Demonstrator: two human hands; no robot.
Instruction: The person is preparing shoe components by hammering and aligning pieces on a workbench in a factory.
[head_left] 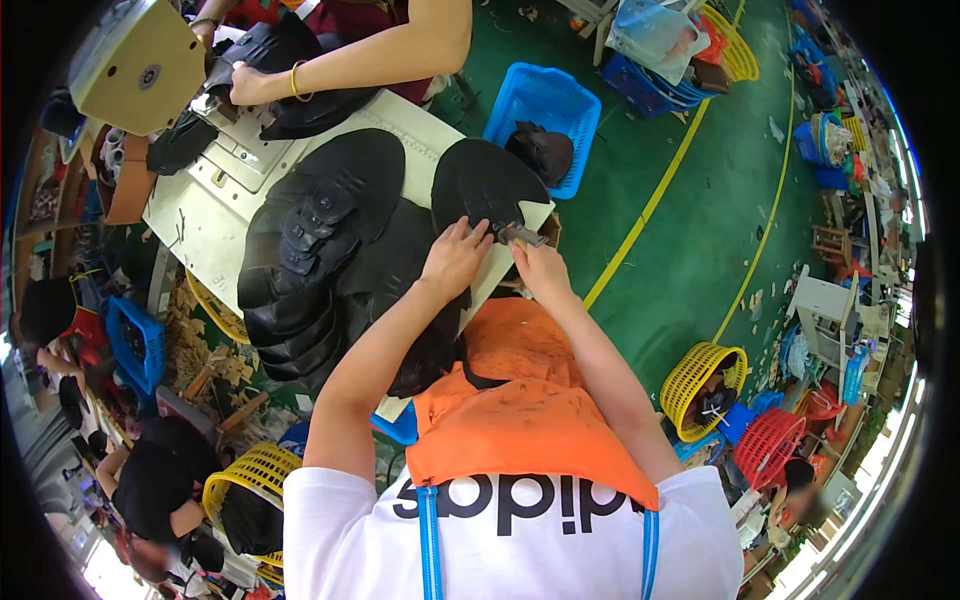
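Note:
A rounded black piece (485, 180), leather-like, lies at the right corner of the pale worktable (420, 125). My left hand (457, 256) rests on its near edge with the fingers stretched out and pressing down. Close beside it, my right hand (541, 270) is closed around a small grey metal tool (522, 235), whose exact kind is unclear. The tool lies against the piece's near right edge. Left of my hands, a heap of black leather-like pieces (350, 270) covers the table, some overlapping in a row.
Across the table, a co-worker's hand (250, 86) holds black material at a cream sewing machine (135, 70). A blue basket (545, 115) stands on the green floor beyond the right corner. Yellow baskets (703, 390) and a red basket (769, 446) are farther right.

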